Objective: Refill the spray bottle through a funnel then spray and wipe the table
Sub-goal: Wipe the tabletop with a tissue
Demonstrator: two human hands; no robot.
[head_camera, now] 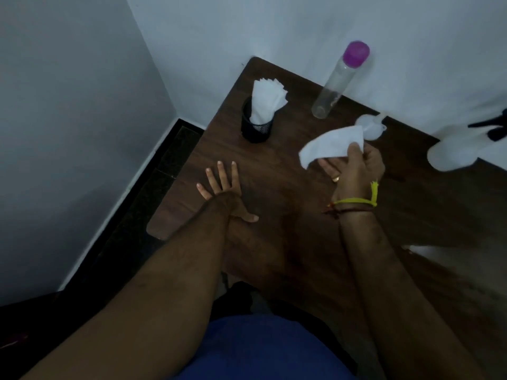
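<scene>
My right hand [356, 165] pinches a white tissue [332, 145] between thumb and fingers, just above the dark wooden table [288, 187]. My left hand [222, 187] rests flat on the table near its left edge, fingers spread. A white funnel [370, 127] lies on the table just behind the tissue. The white spray bottle [461, 149] with a black trigger head [493, 127] stands at the right edge of the view, blurred. A clear bottle [337, 83] with a purple cap stands at the back by the wall.
A black mesh cup [256, 127] holding several white tissues [267, 100] stands at the back left of the table. White walls meet in a corner behind the table. A dark floor strip runs along the left.
</scene>
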